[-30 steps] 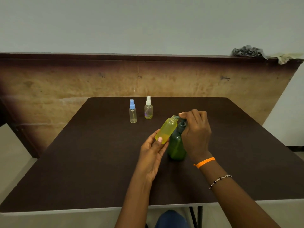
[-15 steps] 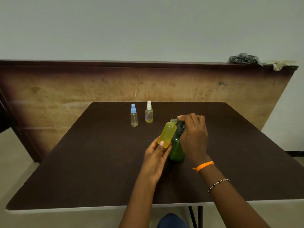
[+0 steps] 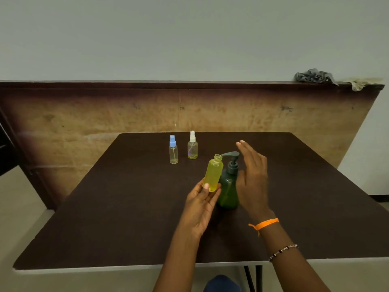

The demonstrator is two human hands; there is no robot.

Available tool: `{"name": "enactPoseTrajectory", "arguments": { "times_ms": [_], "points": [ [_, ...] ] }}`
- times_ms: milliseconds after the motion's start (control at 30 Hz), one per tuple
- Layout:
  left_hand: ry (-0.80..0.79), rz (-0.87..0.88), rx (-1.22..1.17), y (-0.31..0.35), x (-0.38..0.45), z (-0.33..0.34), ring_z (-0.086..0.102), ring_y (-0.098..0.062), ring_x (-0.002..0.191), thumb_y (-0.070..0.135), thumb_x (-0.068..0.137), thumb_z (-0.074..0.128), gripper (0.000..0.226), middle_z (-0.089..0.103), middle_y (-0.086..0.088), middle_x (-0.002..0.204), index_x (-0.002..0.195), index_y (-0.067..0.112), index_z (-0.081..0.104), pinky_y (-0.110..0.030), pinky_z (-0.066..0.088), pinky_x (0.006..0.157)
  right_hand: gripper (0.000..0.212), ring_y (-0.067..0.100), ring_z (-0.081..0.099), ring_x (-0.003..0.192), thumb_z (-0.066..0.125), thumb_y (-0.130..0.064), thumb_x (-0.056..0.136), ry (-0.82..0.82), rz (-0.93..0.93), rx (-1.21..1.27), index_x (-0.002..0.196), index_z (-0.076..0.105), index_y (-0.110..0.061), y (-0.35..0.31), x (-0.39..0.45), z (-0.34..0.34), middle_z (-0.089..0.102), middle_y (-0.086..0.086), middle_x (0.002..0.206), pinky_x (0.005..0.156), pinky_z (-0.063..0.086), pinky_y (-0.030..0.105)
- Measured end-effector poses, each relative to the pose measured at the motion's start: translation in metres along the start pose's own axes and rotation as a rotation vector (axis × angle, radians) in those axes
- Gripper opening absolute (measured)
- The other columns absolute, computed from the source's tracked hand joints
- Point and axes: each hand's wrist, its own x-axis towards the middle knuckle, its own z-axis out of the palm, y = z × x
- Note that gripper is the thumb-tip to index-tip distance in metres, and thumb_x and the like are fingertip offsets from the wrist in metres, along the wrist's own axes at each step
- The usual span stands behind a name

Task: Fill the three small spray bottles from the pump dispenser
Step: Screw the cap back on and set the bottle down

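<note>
My left hand (image 3: 200, 204) grips a yellow bottle (image 3: 213, 173) with no cap, tilted so its open neck sits just under the nozzle of the dark green pump dispenser (image 3: 229, 182). The dispenser stands upright on the dark table (image 3: 126, 207). My right hand (image 3: 252, 175) hovers beside the pump head with straight fingers and touches nothing. Farther back stand a clear spray bottle with a blue cap (image 3: 173, 150) and a spray bottle with a white cap (image 3: 192, 146), each with a little liquid at the bottom.
A wooden panel (image 3: 84, 127) rises behind the table. On its top ledge at the right lie a grey crumpled cloth (image 3: 313, 75) and a pale rag (image 3: 360, 83). The table's near edge (image 3: 105, 268) runs below my forearms.
My right hand has lifted off the pump head and opened, moving to the right. The pump head now shows in full. My left hand still holds the yellow bottle at the nozzle.
</note>
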Motion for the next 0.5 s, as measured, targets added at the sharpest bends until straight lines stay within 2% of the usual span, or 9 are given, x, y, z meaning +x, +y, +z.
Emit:
{"name": "enactPoseTrajectory", "arguments": {
  "times_ms": [67, 133, 200, 267, 400, 500],
  "points": [
    [-0.003, -0.009, -0.032, 0.001, -0.001, -0.002, 0.062, -0.026, 0.099, 0.002, 0.097, 0.039, 0.029, 0.059, -0.021, 0.113, 0.124, -0.004, 0.046, -0.031, 0.054, 0.082, 0.067, 0.010, 0.037, 0.117, 0.035, 0.009, 0.069, 0.052, 0.056, 0.028, 0.132, 0.050, -0.009, 0.006, -0.005, -0.007, 0.048, -0.003, 0.134, 0.098, 0.021, 0.004],
    [-0.010, -0.015, -0.051, 0.002, -0.002, -0.003, 0.062, -0.026, 0.100, 0.003, 0.097, 0.039, 0.029, 0.059, -0.023, 0.115, 0.124, -0.005, 0.047, -0.032, 0.055, 0.082, 0.062, 0.010, 0.040, 0.109, 0.034, 0.008, 0.069, 0.078, 0.121, 0.047, 0.123, 0.057, -0.009, 0.014, -0.011, -0.016, 0.054, -0.004, 0.124, 0.093, 0.027, 0.006],
    [-0.016, -0.015, -0.058, 0.002, -0.003, -0.003, 0.066, -0.025, 0.096, 0.004, 0.097, 0.039, 0.028, 0.062, -0.022, 0.112, 0.121, -0.004, 0.049, -0.031, 0.055, 0.082, 0.050, 0.015, 0.045, 0.099, 0.035, 0.010, 0.074, 0.016, 0.224, 0.073, 0.109, 0.065, -0.012, 0.029, -0.019, -0.024, 0.063, 0.002, 0.112, 0.078, 0.035, 0.017],
    [-0.021, -0.010, -0.066, 0.001, -0.004, -0.004, 0.068, -0.023, 0.092, 0.005, 0.096, 0.039, 0.029, 0.064, -0.021, 0.108, 0.121, -0.005, 0.049, -0.031, 0.055, 0.083, 0.043, 0.021, 0.052, 0.094, 0.040, 0.014, 0.081, -0.111, 0.342, 0.128, 0.099, 0.067, -0.015, 0.047, -0.027, -0.031, 0.065, 0.005, 0.103, 0.071, 0.034, 0.023],
    [-0.029, -0.019, -0.063, -0.002, -0.008, -0.003, 0.069, -0.022, 0.091, 0.006, 0.096, 0.039, 0.029, 0.065, -0.020, 0.107, 0.121, -0.006, 0.049, -0.032, 0.053, 0.086, 0.029, 0.016, 0.056, 0.090, 0.046, 0.006, 0.089, -0.252, 0.460, 0.134, 0.100, 0.068, -0.009, 0.067, -0.042, -0.041, 0.065, 0.008, 0.104, 0.073, 0.036, 0.021],
    [-0.037, -0.013, -0.061, -0.002, -0.010, -0.003, 0.069, -0.022, 0.091, 0.007, 0.096, 0.039, 0.030, 0.065, -0.020, 0.108, 0.121, -0.006, 0.049, -0.032, 0.053, 0.086, 0.022, 0.017, 0.055, 0.097, 0.051, -0.004, 0.092, -0.321, 0.506, 0.063, 0.108, 0.065, -0.007, 0.072, -0.050, -0.037, 0.062, 0.011, 0.111, 0.082, 0.041, 0.028]
  ]
}}
